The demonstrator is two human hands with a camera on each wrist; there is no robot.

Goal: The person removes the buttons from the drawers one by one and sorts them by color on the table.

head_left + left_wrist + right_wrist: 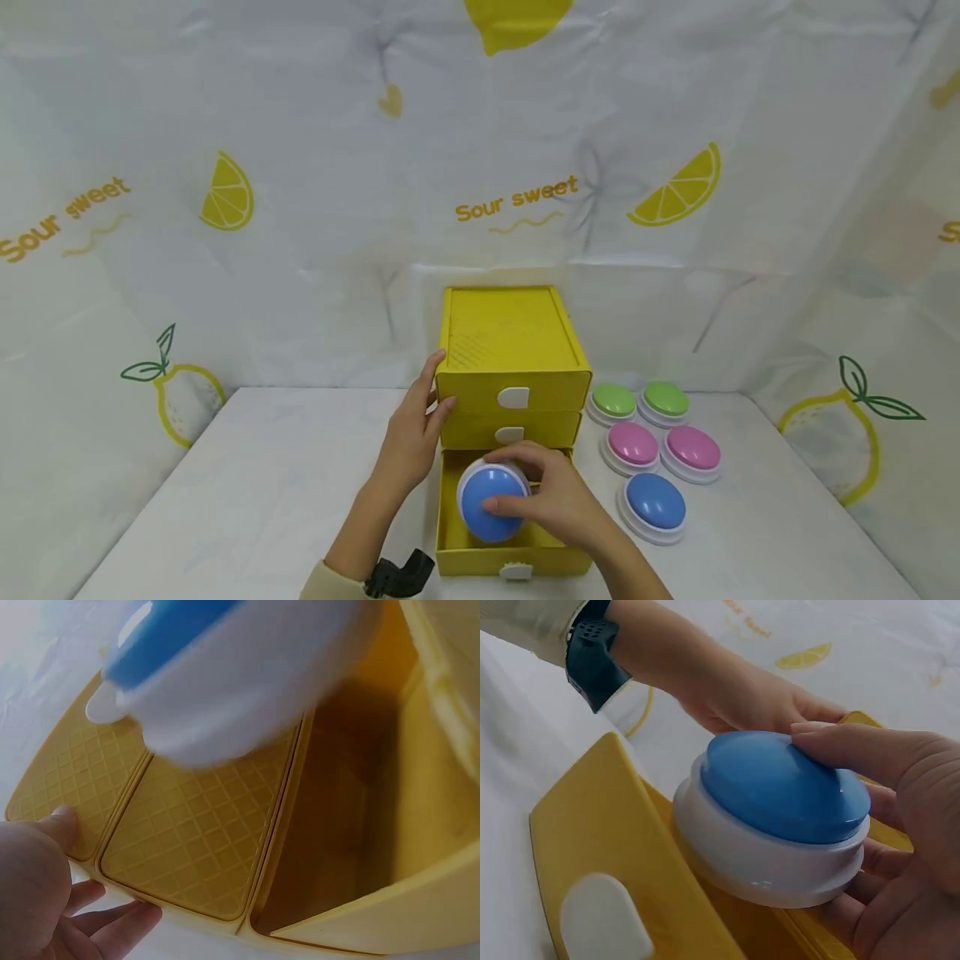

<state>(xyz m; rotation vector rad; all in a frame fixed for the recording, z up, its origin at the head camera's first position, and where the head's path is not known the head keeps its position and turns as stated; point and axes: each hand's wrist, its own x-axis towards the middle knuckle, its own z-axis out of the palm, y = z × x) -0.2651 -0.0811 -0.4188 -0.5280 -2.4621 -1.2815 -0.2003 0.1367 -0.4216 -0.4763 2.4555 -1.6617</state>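
Note:
A yellow three-drawer cabinet [513,329] stands mid-table with its bottom drawer [513,561] pulled out. My right hand [551,496] holds a round blue push button [491,504] with a white base, tilted over that drawer. In the right wrist view, the thumb lies on the blue dome [780,784] and the fingers are at the base. My left hand [412,429] rests against the cabinet's left side, its fingers along the side wall. Its thumb [64,825] touches the front of a closed drawer in the left wrist view.
To the right of the cabinet stand two green buttons [613,400], two pink buttons [693,448] and another blue button [656,502]. White cloth with lemon prints [322,250] hangs behind and beside the white table [247,500].

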